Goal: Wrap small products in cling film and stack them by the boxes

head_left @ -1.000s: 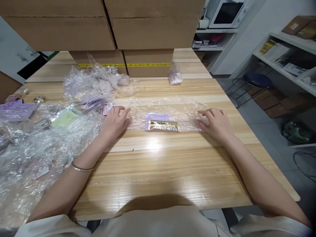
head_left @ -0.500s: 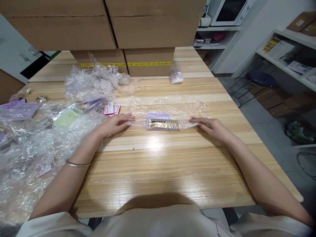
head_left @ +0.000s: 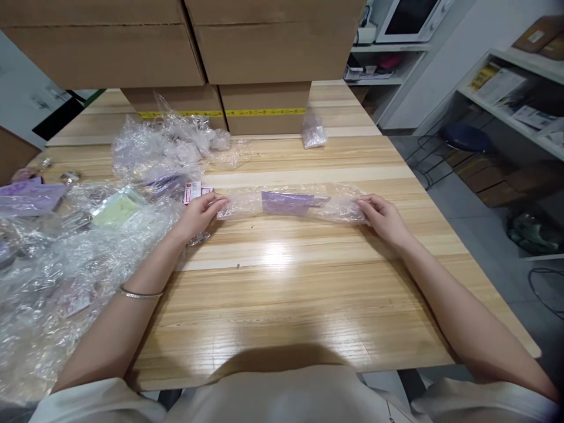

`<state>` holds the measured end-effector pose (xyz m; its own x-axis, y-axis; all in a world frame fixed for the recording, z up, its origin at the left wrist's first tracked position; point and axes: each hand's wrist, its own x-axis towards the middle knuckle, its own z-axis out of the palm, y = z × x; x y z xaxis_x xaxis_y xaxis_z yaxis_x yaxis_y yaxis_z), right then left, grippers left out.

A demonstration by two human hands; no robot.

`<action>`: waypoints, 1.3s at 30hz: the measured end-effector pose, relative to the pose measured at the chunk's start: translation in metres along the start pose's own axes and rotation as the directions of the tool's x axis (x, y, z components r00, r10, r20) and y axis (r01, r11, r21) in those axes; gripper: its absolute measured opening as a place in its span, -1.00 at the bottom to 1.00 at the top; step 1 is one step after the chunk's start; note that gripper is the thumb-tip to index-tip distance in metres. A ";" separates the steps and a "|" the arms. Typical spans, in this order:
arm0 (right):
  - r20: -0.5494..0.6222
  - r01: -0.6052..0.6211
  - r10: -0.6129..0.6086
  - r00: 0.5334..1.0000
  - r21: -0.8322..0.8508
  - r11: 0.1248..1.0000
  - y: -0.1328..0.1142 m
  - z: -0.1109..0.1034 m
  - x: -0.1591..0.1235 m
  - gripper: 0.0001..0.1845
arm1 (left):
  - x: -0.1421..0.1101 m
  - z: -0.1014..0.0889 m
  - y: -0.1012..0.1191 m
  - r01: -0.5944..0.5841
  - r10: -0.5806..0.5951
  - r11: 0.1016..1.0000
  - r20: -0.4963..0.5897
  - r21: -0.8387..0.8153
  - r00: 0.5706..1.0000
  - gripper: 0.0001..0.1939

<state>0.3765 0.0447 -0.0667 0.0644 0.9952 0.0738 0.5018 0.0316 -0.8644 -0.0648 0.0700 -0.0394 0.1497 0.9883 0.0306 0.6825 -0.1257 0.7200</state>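
Observation:
A strip of clear plastic film (head_left: pixel 244 202) stretches between my two hands, folded around a flat purple packet (head_left: pixel 288 202). My left hand (head_left: pixel 200 212) pinches the film's left end between thumb and fingers. At the right end, my right hand (head_left: pixel 382 216) grips the film in the same way. The gold sachet seen earlier beside the packet is hidden now. Just behind my left hand lie small red-and-white cards (head_left: pixel 194 191).
Crumpled plastic film (head_left: pixel 110 258) covers the table's left side, with a silver-and-green pouch (head_left: pixel 117 207) among it. Another film heap (head_left: pixel 171 144) sits by stacked cardboard boxes (head_left: pixel 264 108). A small clear bag (head_left: pixel 314 136) stands at the back of the wooden table (head_left: pixel 282 311).
Both hands have closed on the film ends. The film and packet have been turned over away from me, so the purple back shows and the gold sachet is out of sight.

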 end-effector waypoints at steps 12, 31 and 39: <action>-0.039 -0.032 0.028 0.999 -0.084 0.996 0.006 -0.007 0.003 -0.64 | 0.006 0.001 -0.005 -0.017 0.017 1.000 -0.035 -0.018 0.999 -0.67; 0.512 0.558 -0.325 0.795 -0.407 0.723 -0.006 -0.004 -0.025 -0.33 | -0.023 0.026 0.020 -0.481 0.306 0.834 0.500 0.270 0.810 -0.46; 0.354 0.397 -0.252 0.901 -0.437 0.807 -0.010 -0.005 -0.020 -0.75 | -0.013 0.013 0.023 -0.203 0.167 0.961 0.191 0.187 0.967 -0.74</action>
<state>0.3744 0.0244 -0.0568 -0.3734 0.9213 0.1083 0.8076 0.3802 -0.4508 -0.0413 0.0530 -0.0323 0.3956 0.9182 0.0173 0.7596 -0.3377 0.5559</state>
